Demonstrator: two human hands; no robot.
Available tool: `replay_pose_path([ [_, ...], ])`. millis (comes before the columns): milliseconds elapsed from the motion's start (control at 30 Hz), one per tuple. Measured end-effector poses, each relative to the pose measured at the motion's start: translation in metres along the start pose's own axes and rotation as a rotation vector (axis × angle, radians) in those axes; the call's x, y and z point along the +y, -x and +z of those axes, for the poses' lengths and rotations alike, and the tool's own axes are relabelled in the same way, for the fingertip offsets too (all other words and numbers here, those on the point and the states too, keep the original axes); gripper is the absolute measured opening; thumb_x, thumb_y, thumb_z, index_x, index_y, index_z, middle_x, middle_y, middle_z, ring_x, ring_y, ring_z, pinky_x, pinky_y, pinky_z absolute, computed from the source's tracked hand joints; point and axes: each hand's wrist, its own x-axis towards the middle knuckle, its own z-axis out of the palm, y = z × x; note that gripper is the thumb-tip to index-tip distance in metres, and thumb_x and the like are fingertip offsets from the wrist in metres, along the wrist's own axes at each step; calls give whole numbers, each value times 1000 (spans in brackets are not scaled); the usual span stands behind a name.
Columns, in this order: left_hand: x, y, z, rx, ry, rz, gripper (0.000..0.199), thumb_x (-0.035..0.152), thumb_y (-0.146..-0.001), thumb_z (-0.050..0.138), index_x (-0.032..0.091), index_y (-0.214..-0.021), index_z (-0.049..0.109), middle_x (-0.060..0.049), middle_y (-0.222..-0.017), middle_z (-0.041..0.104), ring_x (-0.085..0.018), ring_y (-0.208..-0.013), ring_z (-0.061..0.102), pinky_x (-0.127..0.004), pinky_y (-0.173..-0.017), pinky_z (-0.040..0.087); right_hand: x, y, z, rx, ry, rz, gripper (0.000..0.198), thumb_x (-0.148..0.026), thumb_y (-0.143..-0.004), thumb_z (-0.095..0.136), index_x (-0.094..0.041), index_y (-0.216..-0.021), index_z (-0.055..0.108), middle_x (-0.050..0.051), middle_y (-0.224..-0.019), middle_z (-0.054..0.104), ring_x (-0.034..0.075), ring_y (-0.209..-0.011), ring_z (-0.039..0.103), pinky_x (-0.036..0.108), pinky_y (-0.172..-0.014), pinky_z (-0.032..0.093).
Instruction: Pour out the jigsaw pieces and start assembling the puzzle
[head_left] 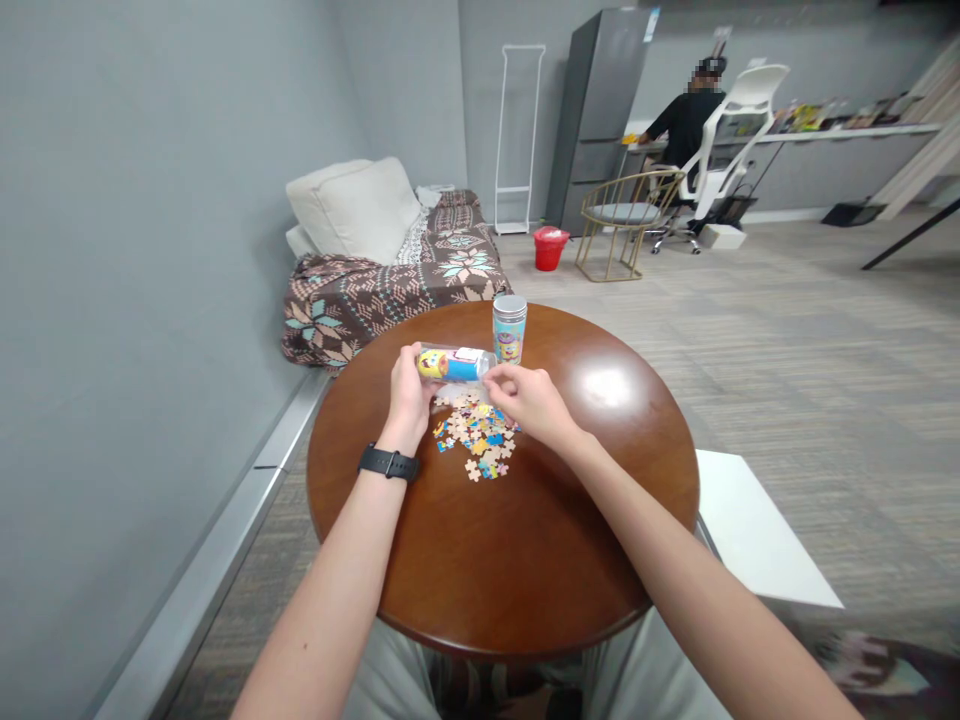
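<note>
My left hand (410,393) is wrapped round the left end of a clear plastic tube (459,366) with a yellow cartoon face and a blue band inside. The tube lies sideways in the air over the table. At its right end, the fingers of my right hand (531,400) are pinched together against the rim; whether they grip the rim or something small is hidden. Below both hands, loose jigsaw puzzle pieces (480,435) lie in a heap, some plain beige, some coloured. Just behind the tube stands an upright cartoon-printed canister (510,330) with a silvery top.
The round brown wooden table (525,560) is in front of me. Beyond it are a sofa (450,260) with a patterned cover, a red bucket (550,248), a gold wire chair (626,220) and a fridge (600,120). A person (686,120) sits at the far counter.
</note>
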Motion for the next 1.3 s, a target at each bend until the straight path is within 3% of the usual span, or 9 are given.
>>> replay_pose_path([
  [133, -1, 2, 3, 34, 32, 33, 17, 35, -77, 56, 19, -78, 52, 3, -66, 58, -12, -56, 58, -21, -56, 47, -1, 0, 0, 48, 11, -10, 17, -29, -88, 52, -19, -90, 66, -7, -42, 55, 10, -44, 53, 20, -59, 41],
  [300, -3, 2, 4, 15, 49, 38, 17, 35, -77, 58, 18, -78, 54, 2, -67, 60, -11, -56, 57, -20, -54, 46, 0, 0, -2, -21, 69, -73, 16, -27, -89, 52, -19, -89, 66, -7, -42, 54, 10, -45, 53, 19, -57, 38],
  [500, 0, 4, 5, -54, 19, -102, 19, 33, -83, 51, 16, -82, 58, -2, -71, 66, -13, -65, 62, -24, -63, 53, -1, 0, -3, 47, 219, -27, 19, -29, -92, 52, -22, -96, 69, -3, -52, 61, 13, -52, 57, 22, -60, 39],
  [700, 3, 5, 4, -65, -3, -204, 18, 31, -85, 50, 15, -81, 58, -3, -73, 67, -14, -63, 62, -25, -62, 54, 1, 0, -6, 3, 185, -25, 24, -32, -91, 55, -24, -108, 70, -3, -50, 62, 15, -57, 61, 24, -66, 43],
  [900, 1, 5, 5, -35, -52, -179, 17, 29, -87, 48, 15, -82, 57, -1, -69, 65, -12, -61, 61, -23, -63, 54, 1, -2, -11, -157, 90, 13, 22, -32, -90, 53, -23, -96, 73, -5, -45, 58, 13, -53, 59, 22, -60, 41],
  [1133, 2, 4, 5, 0, -28, -139, 20, 32, -87, 47, 16, -79, 57, -2, -70, 66, -14, -63, 62, -26, -65, 54, -4, -1, -6, -17, 145, 8, 17, -26, -88, 53, -21, -95, 68, -6, -47, 58, 12, -52, 56, 22, -62, 39],
  [1300, 7, -1, -1, 96, 43, -72, 17, 34, -85, 48, 20, -78, 54, 1, -71, 63, -13, -65, 61, -27, -70, 54, -4, 1, -9, 113, 120, -68, 16, -27, -89, 50, -20, -94, 63, -6, -47, 53, 11, -48, 50, 21, -59, 36],
])
